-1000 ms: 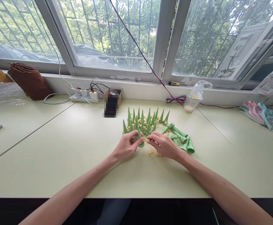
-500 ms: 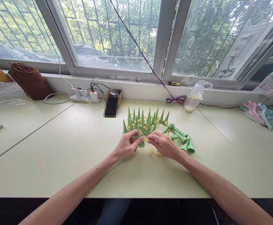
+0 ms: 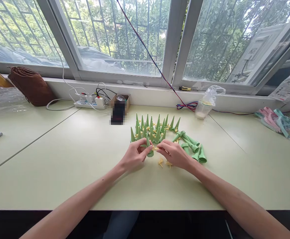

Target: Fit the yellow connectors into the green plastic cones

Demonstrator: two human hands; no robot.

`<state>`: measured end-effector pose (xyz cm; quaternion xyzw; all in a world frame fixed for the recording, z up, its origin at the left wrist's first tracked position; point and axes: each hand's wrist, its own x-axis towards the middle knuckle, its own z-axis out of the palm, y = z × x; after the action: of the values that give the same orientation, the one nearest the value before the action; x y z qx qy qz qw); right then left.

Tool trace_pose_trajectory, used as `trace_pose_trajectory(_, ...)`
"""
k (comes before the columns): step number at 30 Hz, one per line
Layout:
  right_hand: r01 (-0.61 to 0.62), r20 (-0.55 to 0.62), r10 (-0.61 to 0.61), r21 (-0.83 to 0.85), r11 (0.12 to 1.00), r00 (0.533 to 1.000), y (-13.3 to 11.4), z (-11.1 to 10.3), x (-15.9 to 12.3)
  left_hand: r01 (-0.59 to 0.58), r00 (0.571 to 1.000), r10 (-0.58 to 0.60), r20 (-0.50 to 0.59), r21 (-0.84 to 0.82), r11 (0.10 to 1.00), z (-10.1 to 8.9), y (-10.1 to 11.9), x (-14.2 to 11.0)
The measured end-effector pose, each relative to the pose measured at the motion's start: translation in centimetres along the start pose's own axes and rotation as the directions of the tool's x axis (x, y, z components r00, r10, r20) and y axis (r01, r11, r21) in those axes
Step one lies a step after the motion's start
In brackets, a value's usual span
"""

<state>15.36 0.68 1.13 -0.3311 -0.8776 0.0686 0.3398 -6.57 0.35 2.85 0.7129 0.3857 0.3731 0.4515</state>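
Note:
My left hand [image 3: 134,153] is closed around a green plastic cone-shaped spike [image 3: 150,153], which it keeps upright with the tip pointing up. Pinched in the fingertips of my right hand [image 3: 173,153] is a small yellow plastic piece [image 3: 156,149], touching the side of the spike near its base. Two loose yellow pieces [image 3: 161,162] lie on the table just below my right hand. Behind my hands stand several upright green spikes [image 3: 157,134] with yellow pieces at their bases. Beyond my right hand, several green spikes [image 3: 192,143] lie on their sides.
At the back of the table [image 3: 60,172] are a power strip [image 3: 89,104], a small box [image 3: 126,103], a plastic cup in a bag [image 3: 203,109] and coiled wire [image 3: 188,106]. A brown pouch [image 3: 32,87] sits back left; pink and teal items [image 3: 280,122] lie right.

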Motion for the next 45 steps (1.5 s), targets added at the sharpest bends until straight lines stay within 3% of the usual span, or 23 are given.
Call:
trace_pose_trajectory(24, -0.032, 0.074, 0.039, -0.083, 0.996, 0.996, -0.04, 0.14, -0.15, -0.035, 0.999, 0.034, 0.012, 0.024, 0.999, 0.16, 0.14, -0.01)
trace_pose_trajectory(45, -0.045, 0.074, 0.047, -0.035, 0.998, 0.996, -0.01, 0.2, -0.32, -0.044, 0.999, 0.045, -0.013, 0.032, 0.999, 0.23, 0.17, 0.0)
